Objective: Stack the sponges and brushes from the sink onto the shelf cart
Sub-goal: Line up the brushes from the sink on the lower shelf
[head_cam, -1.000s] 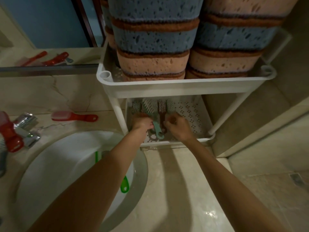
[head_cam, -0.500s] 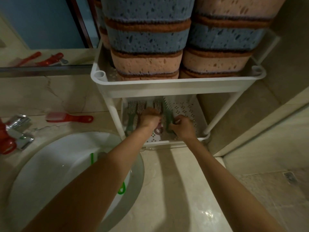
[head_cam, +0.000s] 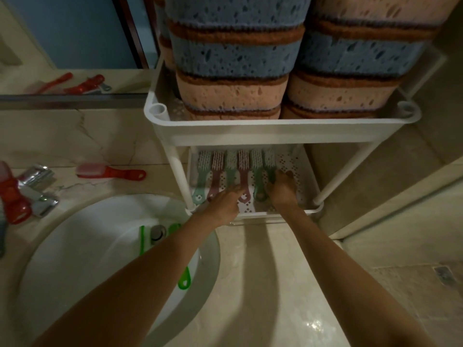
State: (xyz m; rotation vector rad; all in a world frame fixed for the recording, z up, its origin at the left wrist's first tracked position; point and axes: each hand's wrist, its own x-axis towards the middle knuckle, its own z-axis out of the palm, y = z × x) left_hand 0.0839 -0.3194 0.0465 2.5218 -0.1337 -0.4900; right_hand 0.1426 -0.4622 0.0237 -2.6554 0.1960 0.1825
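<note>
Compared with half a second earlier, the six mint and pink plastic scrub brushes [head_cam: 238, 169] lay in a tidy row on the white plastic shelf cart [head_cam: 275, 126], lower tray, just past both hands. The left hand [head_cam: 223, 204] rested straight-fingered on the handles, and the right hand [head_cam: 281, 189] covered the end handle, grip unclear. Two green plastic brushes [head_cam: 184, 280] were still back in the white round sink [head_cam: 75, 246], so not done.

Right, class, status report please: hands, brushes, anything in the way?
Left hand open, touching brush row. Right hand grips rightmost brush. Six brushes on lower shelf. Green brush in sink; nothing blocking.
</note>
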